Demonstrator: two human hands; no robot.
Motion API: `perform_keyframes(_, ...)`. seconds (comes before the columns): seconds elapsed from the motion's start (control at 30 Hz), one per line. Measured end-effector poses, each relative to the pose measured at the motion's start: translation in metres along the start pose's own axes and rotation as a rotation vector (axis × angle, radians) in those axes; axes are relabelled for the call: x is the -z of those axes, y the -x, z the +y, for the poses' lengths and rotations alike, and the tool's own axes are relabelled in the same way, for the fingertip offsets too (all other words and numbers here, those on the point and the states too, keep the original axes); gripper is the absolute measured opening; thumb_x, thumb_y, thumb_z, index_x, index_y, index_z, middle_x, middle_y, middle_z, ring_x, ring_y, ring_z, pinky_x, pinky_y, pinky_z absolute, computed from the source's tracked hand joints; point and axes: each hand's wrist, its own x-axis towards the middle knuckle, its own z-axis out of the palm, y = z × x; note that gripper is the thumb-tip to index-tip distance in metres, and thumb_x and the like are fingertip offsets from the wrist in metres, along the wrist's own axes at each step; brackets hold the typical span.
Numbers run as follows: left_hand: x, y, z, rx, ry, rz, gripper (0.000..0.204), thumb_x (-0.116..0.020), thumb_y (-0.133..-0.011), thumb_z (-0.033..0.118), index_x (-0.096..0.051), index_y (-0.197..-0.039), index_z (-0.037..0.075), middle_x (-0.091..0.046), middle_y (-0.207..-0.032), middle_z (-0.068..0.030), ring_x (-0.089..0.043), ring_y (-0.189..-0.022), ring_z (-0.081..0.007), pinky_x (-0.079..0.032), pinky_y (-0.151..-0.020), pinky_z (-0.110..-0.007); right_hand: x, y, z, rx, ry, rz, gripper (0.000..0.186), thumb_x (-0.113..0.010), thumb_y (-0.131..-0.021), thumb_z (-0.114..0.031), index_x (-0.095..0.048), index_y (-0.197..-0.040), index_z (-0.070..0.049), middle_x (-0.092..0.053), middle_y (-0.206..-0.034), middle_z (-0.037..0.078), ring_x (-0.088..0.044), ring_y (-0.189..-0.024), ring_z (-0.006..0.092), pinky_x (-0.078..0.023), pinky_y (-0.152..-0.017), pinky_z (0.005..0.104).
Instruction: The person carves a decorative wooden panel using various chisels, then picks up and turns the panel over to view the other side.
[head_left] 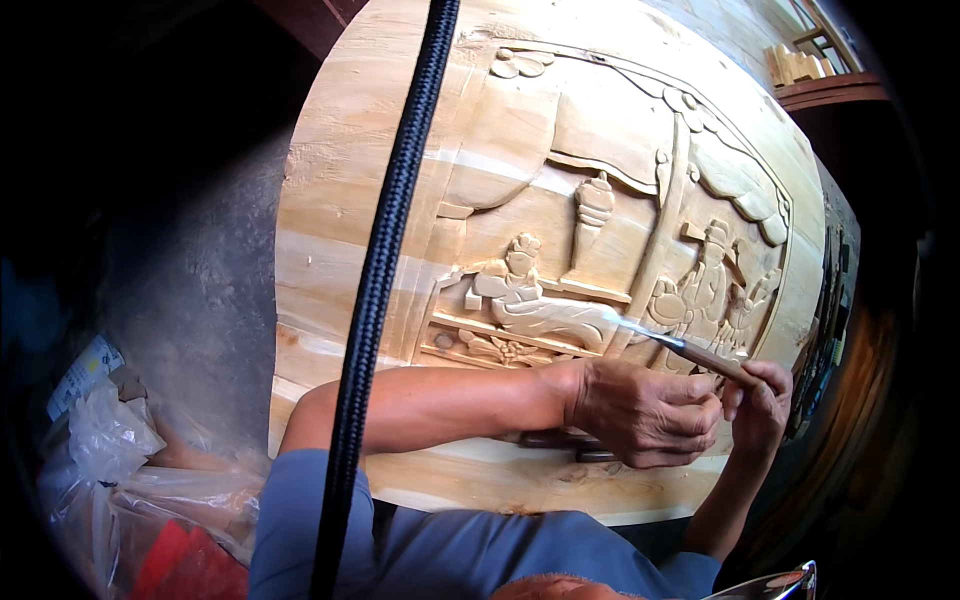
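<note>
A carving chisel with a wooden handle and bright metal blade is pinched near its handle end by my right hand. Its blade points left, over the lower robe of a reclining carved figure; whether the tip touches the wood I cannot tell. My left hand is closed beside the right, below the handle, with fingers curled; anything inside them is hidden. Beneath both hands lies a large pale wooden panel, carved in relief with figures, drapery and a vase-like form.
Dark-handled tools lie on the panel, partly hidden by my left arm. More tools line the right side. A black braided cable crosses the view. Clear plastic bags sit at lower left, and wood blocks at upper right.
</note>
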Motion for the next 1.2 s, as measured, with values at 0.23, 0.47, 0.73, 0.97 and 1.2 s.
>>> perform_keyframes(0.23,-0.005,0.006,0.003,-0.021,0.083,-0.037,0.023,-0.069,-0.084,0.019,-0.071,-0.098,0.001,-0.065,-0.095,-0.0068,-0.067,-0.098,-0.0221,-0.058,-0.092,-0.037,-0.017,0.065,0.02,0.013,-0.406,0.359,0.053,-0.048,-0.117,-0.037,-0.056,-0.149,0.004,-0.059,-0.077,0.002,-0.047,-0.056,0.0115,-0.04,-0.056,0.0284)
perform_keyframes(0.47,-0.007,0.005,0.004,-0.037,0.078,-0.075,0.016,-0.069,-0.08,0.018,-0.071,-0.089,0.004,-0.064,-0.089,-0.0029,-0.064,-0.089,-0.0193,-0.055,-0.084,-0.034,-0.049,0.096,0.031,-0.042,-0.531,0.355,0.055,-0.04,-0.12,-0.041,-0.059,-0.147,0.003,-0.056,-0.072,-0.001,-0.04,-0.058,0.0097,-0.037,-0.059,0.0292)
perform_keyframes(0.73,0.08,0.035,0.062,0.076,0.03,-0.312,0.017,-0.072,-0.085,0.016,-0.068,-0.095,0.003,-0.058,-0.079,-0.0004,-0.06,-0.071,-0.015,-0.048,-0.06,-0.029,-0.047,0.12,0.041,-0.017,-0.639,0.273,0.051,-0.046,-0.118,-0.047,-0.067,-0.128,-0.001,-0.055,-0.071,-0.002,-0.042,-0.058,0.0098,-0.035,-0.063,0.029)
perform_keyframes(0.97,0.162,0.055,0.119,0.452,-0.115,-0.552,0.023,-0.074,-0.084,0.009,-0.076,-0.105,0.002,-0.068,-0.083,-0.0031,-0.066,-0.071,-0.0167,-0.052,-0.06,-0.03,-0.065,0.131,0.052,-0.051,-0.65,0.268,0.045,-0.047,-0.118,-0.046,-0.064,-0.118,-0.004,-0.058,-0.071,0.0,-0.046,-0.058,0.0121,-0.036,-0.063,0.0298)
perform_keyframes(1.2,0.176,0.061,0.14,0.659,-0.198,-0.439,0.027,-0.076,-0.077,0.005,-0.079,-0.104,0.004,-0.073,-0.086,-0.006,-0.071,-0.074,-0.0208,-0.056,-0.063,-0.033,-0.078,0.133,0.051,-0.074,-0.247,0.186,0.044,-0.064,-0.111,-0.033,-0.066,-0.127,0.008,-0.063,-0.078,0.006,-0.055,-0.062,0.0118,-0.044,-0.055,0.0271)
